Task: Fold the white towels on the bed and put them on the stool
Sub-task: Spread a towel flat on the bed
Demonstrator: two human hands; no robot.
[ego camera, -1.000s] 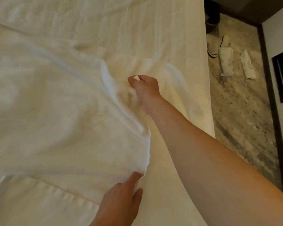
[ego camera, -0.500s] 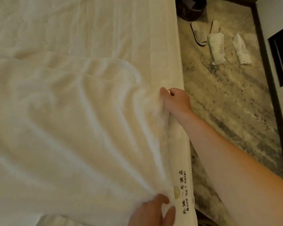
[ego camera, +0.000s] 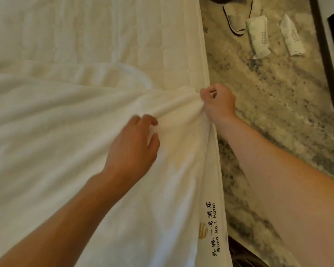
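Note:
A large white towel [ego camera: 52, 120] lies spread over the bed [ego camera: 108, 29], bunched into folds toward the bed's right edge. My right hand [ego camera: 218, 103] grips the gathered towel edge right at that bed edge, fist closed round the cloth. My left hand [ego camera: 135, 145] sits on the towel just left of it, its fingers curled and pinching a fold of the cloth. A printed hotel band [ego camera: 210, 228] runs along the towel's hem near the bottom. No stool is in view.
Right of the bed is a marbled floor [ego camera: 274, 97] with a pair of white slippers [ego camera: 237, 18] and two wrapped slipper packs [ego camera: 258, 37] [ego camera: 292, 35]. A dark frame [ego camera: 324, 60] runs along the far right. Something dark [ego camera: 241, 251] sits at the bed's bottom right corner.
My right hand has pulled the towel edge rightward to the bed's edge. My left hand has moved up from the towel's near corner and taken a fold close to the right hand.

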